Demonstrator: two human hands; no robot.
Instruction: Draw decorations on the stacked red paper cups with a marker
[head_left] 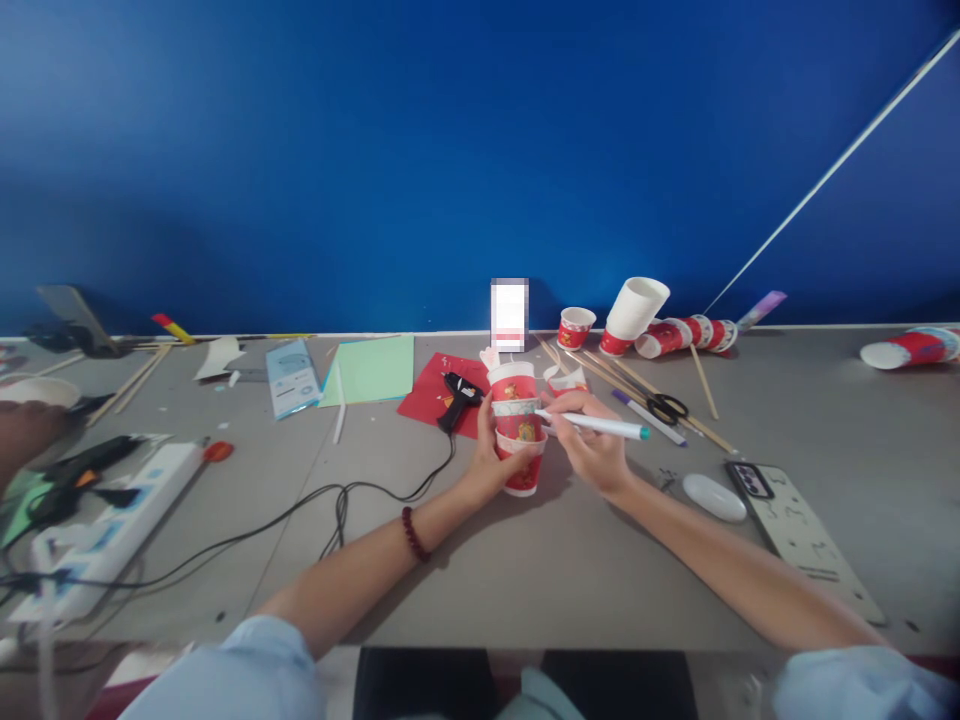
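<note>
My left hand (495, 455) is wrapped round the lower part of a stack of red patterned paper cups (517, 420), held upright over the table. In my right hand (596, 445) is a white marker pen (607, 426) with a green end; its other end meets the side of the cups. A small pale pink cutout (490, 358) sticks up at the rim of the stack. Just behind my left hand, a black hot glue gun (459, 400) lies on red paper (431, 390). A cut piece of cup (566, 380) rests behind my right hand.
Green paper (371, 370) and a blue packet (292, 378) lie left; a cord runs toward a power strip (127, 530). Cups (636, 310), scissors (667, 408), a mouse (714, 497) and a phone (802, 535) are right. Another person's hand (30, 435) is at far left.
</note>
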